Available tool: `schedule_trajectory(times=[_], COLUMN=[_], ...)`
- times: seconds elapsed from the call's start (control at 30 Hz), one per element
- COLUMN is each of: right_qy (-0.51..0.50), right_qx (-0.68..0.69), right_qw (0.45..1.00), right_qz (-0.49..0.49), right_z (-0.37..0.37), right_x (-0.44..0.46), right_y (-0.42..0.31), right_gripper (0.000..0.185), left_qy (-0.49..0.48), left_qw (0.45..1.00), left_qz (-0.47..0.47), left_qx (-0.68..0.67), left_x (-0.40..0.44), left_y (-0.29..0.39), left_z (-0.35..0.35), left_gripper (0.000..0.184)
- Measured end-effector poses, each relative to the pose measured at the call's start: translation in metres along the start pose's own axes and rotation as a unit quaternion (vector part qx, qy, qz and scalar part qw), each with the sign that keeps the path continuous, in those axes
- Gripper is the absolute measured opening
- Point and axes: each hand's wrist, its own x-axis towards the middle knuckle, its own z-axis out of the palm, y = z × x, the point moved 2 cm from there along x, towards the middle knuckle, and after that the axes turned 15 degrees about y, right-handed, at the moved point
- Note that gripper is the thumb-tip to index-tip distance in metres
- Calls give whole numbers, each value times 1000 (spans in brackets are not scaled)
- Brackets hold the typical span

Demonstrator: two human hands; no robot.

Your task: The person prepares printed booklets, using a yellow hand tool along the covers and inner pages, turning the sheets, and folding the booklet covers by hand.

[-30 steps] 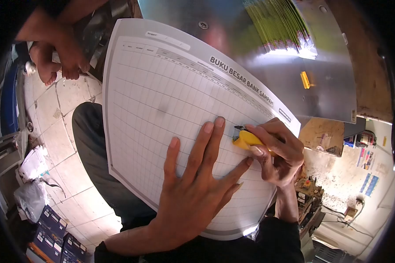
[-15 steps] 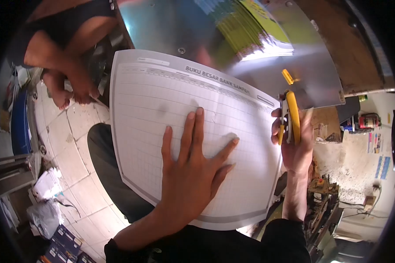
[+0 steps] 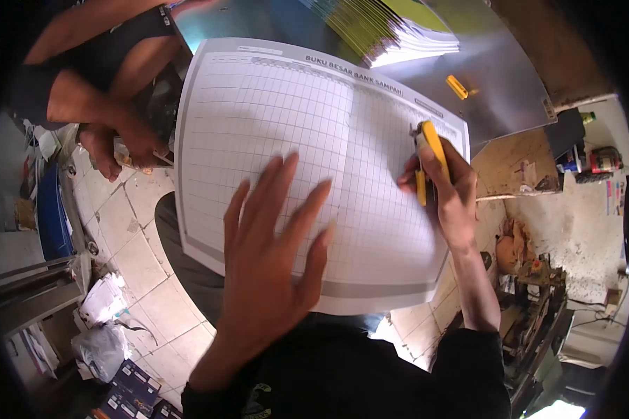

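A large open ledger (image 3: 279,119) with printed grid pages, headed "BUKU BESAR BANK SAMPAH", lies across my lap and against the metal table's edge. Over its lower left page is my left hand (image 3: 269,258), fingers spread and slightly blurred, holding nothing; I cannot tell if it touches the paper. My right hand (image 3: 458,206) grips a yellow stapler (image 3: 435,150) above the right page, near the ledger's right side. The stapler's jaw end points up toward the heading.
On the metal table (image 3: 503,94) lie a pile of green-covered booklets (image 3: 370,31) and a small yellow object (image 3: 457,87). Another person's bare legs and foot (image 3: 98,150) are at the left. Plastic bags (image 3: 101,346) and dark boxes (image 3: 129,391) sit on the tiled floor.
My right hand has brought the stapler left, from the ledger's edge to over the right page. My left hand has shifted left and looks lifted. The view has also shifted.
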Motion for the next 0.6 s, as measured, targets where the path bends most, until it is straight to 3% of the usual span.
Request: schedule_trajectory(times=[0.07, 0.17, 0.23, 0.27, 0.33, 0.37, 0.6], right_qy=[15, 19, -111, -155, -212, -212, -237], right_qx=[-1, 17, -22, -19, -99, -152, -189], right_qw=[1000, 1000, 990, 984, 925, 900, 875], right_qz=[-9, -3, -87, -80, -299, -348, -378], right_z=[4, 4, -5, -8, 6, 10, 19], right_x=[8, 10, 4, -6, -14, -22, -21], right_y=[0, -6, -3, -7, -22, -31, -25], right_gripper=[39, 34, 40, 47, 49, 49, 47], left_qy=[-60, -28, -17, -14, -23, -34, -60], left_qw=[994, 992, 991, 989, 988, 987, 983], left_qz=[-36, -53, -48, -42, -43, -40, -85], left_qx=[83, 114, 127, 139, 145, 151, 148], left_x=[-18, -20, -14, -12, -12, -12, -11], left_y=[7, -1, 2, 3, -2, -3, -2], left_z=[0, 13, 16, 18, 26, 29, 27], left_gripper=[54, 61, 59, 58, 57, 57, 57])
